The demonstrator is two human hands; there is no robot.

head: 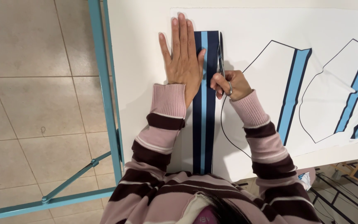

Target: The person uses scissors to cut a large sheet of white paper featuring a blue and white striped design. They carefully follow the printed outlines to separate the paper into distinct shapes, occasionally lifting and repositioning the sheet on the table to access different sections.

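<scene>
Navy-and-blue striped fabric strip [204,108] lies near the left edge of the white cutting table [137,62], running toward its near edge. Left hand [183,58] rests flat and open on the strip, holding nothing. Right hand [231,85] is closed on scissors [221,58], blades at the strip's right border. Judgement: keep the flat palm beside the blades, fingers off the cut line, and make short snips along the printed edge.

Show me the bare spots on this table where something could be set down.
Bare table lies between the teal frame and the left hand. White fabric lies unprinted above the right hand and its scissors. Crowded: the navy strip and printed pieces.
</scene>
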